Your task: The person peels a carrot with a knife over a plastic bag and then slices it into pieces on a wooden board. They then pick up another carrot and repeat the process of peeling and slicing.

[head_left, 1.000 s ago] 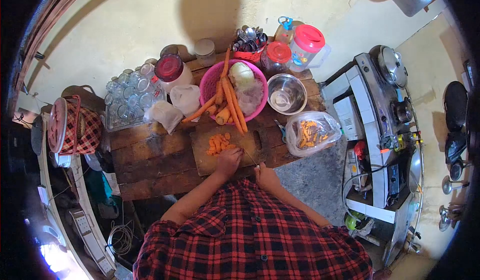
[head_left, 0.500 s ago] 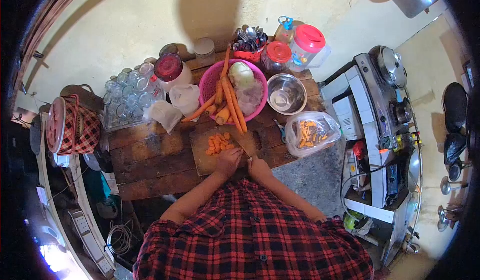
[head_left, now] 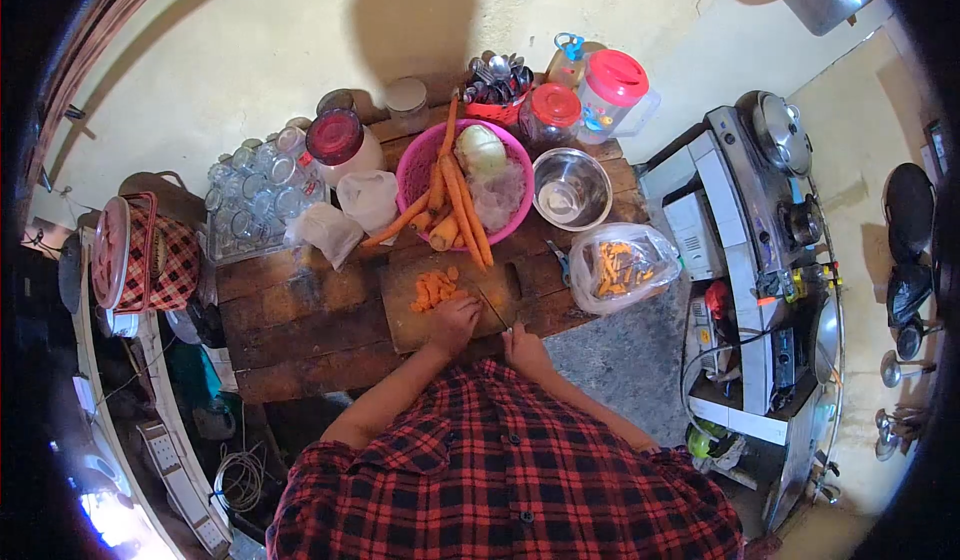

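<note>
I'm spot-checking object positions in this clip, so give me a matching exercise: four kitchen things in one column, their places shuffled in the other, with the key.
Things
1. Cabbage
2. Knife
3. Steel bowl
4. Chopped carrot

Places
A. On the board, beside the left hand
B. On the table, just right of the basket
C. In the right hand
D. In the pink basket

Right pairs: 1-D, 2-C, 3-B, 4-A

Open planks (head_left: 300,310) left of board (head_left: 408,332), basket (head_left: 408,168) beyond
</note>
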Tool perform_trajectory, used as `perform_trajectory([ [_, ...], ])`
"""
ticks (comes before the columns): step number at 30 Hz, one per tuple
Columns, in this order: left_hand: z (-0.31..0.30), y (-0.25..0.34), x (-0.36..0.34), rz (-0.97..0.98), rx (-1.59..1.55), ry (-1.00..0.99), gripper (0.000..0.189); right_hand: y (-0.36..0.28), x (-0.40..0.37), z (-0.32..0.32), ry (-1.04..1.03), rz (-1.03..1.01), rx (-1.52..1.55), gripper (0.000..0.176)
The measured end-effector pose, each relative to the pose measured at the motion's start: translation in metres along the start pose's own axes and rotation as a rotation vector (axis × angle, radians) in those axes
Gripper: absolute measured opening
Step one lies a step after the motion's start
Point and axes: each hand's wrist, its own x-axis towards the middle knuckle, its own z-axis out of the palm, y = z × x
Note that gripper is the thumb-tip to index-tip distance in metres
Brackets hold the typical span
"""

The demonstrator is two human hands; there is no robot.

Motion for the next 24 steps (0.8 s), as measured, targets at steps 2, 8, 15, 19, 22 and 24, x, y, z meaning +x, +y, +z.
perform_trajectory([
  [2, 0.000, 0.000, 0.001, -0.016, -0.012, -0.026, 0.017, -0.003, 0.001, -0.002, -0.005, -0.004, -0.002, 0.032],
  [8, 0.003, -0.001, -0.001, -0.012, -0.023, -0.032, 0.015, -0.008, 0.002, -0.006, -0.067, 0.049, 0.015, 0.032],
  [15, -0.001, 0.003, -0.002, -0.019, 0.017, -0.015, 0.013, -0.019, 0.011, -0.002, -0.043, 0.089, 0.002, 0.031],
  [19, 0.006, 0.000, -0.004, -0.030, 0.022, -0.040, 0.013, -0.025, 0.021, 0.004, -0.049, 0.105, -0.018, 0.031],
  [22, 0.006, 0.000, -0.004, -0.023, -0.050, -0.006, 0.013, -0.025, 0.022, 0.007, -0.039, 0.118, -0.056, 0.032],
  [24, 0.002, 0.004, 0.000, -0.041, -0.035, 0.029, 0.013, -0.021, 0.019, 0.010, -0.033, 0.108, -0.029, 0.033],
])
